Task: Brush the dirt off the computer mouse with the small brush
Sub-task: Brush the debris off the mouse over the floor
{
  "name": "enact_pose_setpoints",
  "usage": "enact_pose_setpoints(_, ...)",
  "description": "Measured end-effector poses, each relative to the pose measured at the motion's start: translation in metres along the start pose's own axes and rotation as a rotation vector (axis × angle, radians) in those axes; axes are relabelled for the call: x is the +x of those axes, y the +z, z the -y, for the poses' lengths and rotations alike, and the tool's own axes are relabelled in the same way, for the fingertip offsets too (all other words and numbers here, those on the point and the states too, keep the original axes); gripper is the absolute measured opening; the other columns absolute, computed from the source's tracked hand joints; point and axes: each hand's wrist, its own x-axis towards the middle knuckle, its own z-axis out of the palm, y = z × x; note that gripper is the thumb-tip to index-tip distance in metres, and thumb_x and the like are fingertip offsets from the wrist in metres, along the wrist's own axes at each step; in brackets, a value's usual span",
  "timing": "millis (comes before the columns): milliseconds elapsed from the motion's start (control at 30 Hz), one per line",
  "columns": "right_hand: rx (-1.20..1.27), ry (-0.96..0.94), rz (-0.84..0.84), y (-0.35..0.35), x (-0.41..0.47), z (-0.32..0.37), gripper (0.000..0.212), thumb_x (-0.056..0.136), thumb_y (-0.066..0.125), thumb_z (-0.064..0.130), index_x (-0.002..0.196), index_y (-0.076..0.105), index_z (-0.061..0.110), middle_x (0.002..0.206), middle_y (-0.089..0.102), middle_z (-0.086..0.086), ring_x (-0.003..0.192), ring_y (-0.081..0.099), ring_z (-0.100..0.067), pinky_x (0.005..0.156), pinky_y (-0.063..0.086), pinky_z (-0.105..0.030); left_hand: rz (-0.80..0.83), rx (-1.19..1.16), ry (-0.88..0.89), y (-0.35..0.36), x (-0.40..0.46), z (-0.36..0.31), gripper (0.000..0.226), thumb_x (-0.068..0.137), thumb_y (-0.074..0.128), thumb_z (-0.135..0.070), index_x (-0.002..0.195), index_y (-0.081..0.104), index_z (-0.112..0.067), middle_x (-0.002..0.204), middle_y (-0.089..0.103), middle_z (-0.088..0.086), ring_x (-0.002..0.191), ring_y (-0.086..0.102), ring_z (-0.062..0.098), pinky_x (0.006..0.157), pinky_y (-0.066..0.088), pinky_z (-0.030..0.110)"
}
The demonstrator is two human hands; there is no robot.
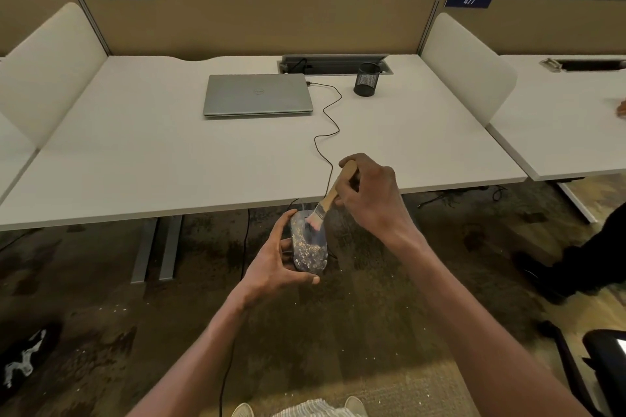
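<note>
Nearest the camera, the left hand (276, 262) cradles the computer mouse (309, 240) from its left side, fingers and thumb curled round the body, holding it in the air over the carpet (305, 332) just in front of the desk edge. The mouse's back is thick with pale crumbs, mostly on the rear half toward the wrist. The right hand (371, 195) is clamped on the wooden handle of the small brush (327, 201), whose bristles touch the front of the mouse near the wheel.

The main risk, as I judge it, is grip: the mouse is held from one side only, so a firm stroke toward the open right side could twist it out of the fingers and drop it. A stroke toward the wheel could push crumbs into the gap there rather than off the shell. Crumbs swept off will land on the carpet, where white specks already lie, or on the striped clothing at the bottom of the view.

The cable (327, 132) runs from the mouse up over the white desk (135, 145) to the closed silver laptop (257, 95); tugging the mouse nearer could drag the plug or shift the laptop. A black mesh pen cup (366, 79) stands beyond, well clear
</note>
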Motion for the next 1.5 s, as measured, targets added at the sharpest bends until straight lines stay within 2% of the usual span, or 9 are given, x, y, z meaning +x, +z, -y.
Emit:
enact_pose_setpoints(133,-0.004,-0.012,-0.061,0.004,-0.004,0.004,0.025,0.096,0.062,0.013,0.12,0.059,0.006,0.089,0.071,-0.008,0.07,0.073,-0.015,0.058,0.061,-0.029,-0.018,-0.009,0.005,0.0,0.002,-0.001,0.13,0.061,0.096,-0.002,0.155,0.018,-0.047,0.139,0.058,0.007,0.12,0.067,0.019,0.096,0.059,0.037)
enact_pose_setpoints(333,0.017,0.084,-0.026,0.0,-0.007,0.001,0.027,0.093,0.067,0.012,0.119,0.061,0.006,0.083,0.067,-0.001,0.068,0.072,-0.012,0.062,0.062,-0.031,-0.028,-0.004,-0.011,-0.001,-0.001,0.001,0.132,0.058,0.097,-0.007,0.155,0.017,-0.047,0.139,0.059,0.012,0.121,0.066,0.024,0.099,0.057,0.044)
enact_pose_setpoints(500,0.037,0.075,-0.07,0.002,-0.008,0.004,0.027,0.095,0.065,0.012,0.12,0.06,0.005,0.088,0.069,-0.006,0.071,0.073,-0.015,0.062,0.062,-0.03,-0.038,-0.005,-0.008,0.0,-0.002,-0.004,0.13,0.057,0.098,-0.011,0.151,0.018,-0.054,0.141,0.056,0.011,0.122,0.065,0.025,0.101,0.056,0.048)
enact_pose_setpoints(733,0.036,0.038,-0.025,0.002,-0.013,0.009,0.023,0.095,0.064,0.014,0.117,0.06,0.006,0.09,0.07,-0.007,0.074,0.073,-0.016,0.061,0.063,-0.031,-0.042,0.014,-0.011,0.001,-0.005,-0.007,0.129,0.062,0.095,-0.003,0.152,0.016,-0.05,0.143,0.054,0.012,0.123,0.065,0.026,0.1,0.057,0.047)
enact_pose_setpoints(900,-0.018,0.033,0.03,0.001,-0.015,0.008,0.023,0.094,0.063,0.013,0.116,0.061,0.006,0.083,0.069,-0.004,0.067,0.071,-0.014,0.06,0.062,-0.034,-0.039,0.025,-0.02,0.001,-0.007,-0.012,0.13,0.063,0.094,-0.002,0.155,0.012,-0.044,0.142,0.056,0.012,0.123,0.064,0.025,0.102,0.055,0.046)
enact_pose_setpoints(1067,0.019,0.012,-0.024,-0.003,-0.014,0.007,0.023,0.095,0.064,0.01,0.117,0.061,0.006,0.085,0.069,-0.003,0.07,0.072,-0.016,0.059,0.062,-0.034,-0.035,0.041,-0.015,0.002,-0.007,-0.013,0.13,0.064,0.094,-0.003,0.157,0.011,-0.04,0.141,0.055,0.009,0.125,0.062,0.024,0.101,0.055,0.036)
enact_pose_setpoints(1200,-0.019,-0.023,0.038,-0.001,-0.014,0.006,0.025,0.096,0.061,0.011,0.121,0.059,0.006,0.083,0.069,-0.006,0.067,0.072,-0.018,0.06,0.061,-0.039,-0.026,0.02,-0.006,0.003,-0.006,-0.012,0.126,0.064,0.093,-0.001,0.152,0.013,-0.046,0.14,0.056,0.008,0.124,0.062,0.021,0.091,0.057,0.022)
enact_pose_setpoints(1433,0.022,-0.002,-0.063,-0.008,-0.007,-0.001,0.021,0.098,0.059,0.01,0.12,0.058,0.008,0.088,0.07,-0.007,0.071,0.073,-0.016,0.06,0.062,-0.032,-0.033,0.017,0.005,0.0,-0.007,-0.011,0.127,0.063,0.094,-0.003,0.151,0.014,-0.048,0.142,0.056,0.013,0.126,0.062,0.026,0.106,0.052,0.045)
enact_pose_setpoints(1500,0.02,-0.012,-0.022,-0.008,-0.007,-0.001,0.018,0.1,0.055,0.006,0.118,0.056,0.009,0.091,0.07,-0.008,0.073,0.073,-0.018,0.061,0.062,-0.036,-0.031,0.02,0.01,0.0,-0.006,-0.012,0.127,0.063,0.094,-0.004,0.15,0.014,-0.05,0.141,0.057,0.013,0.125,0.062,0.026,0.105,0.053,0.045)
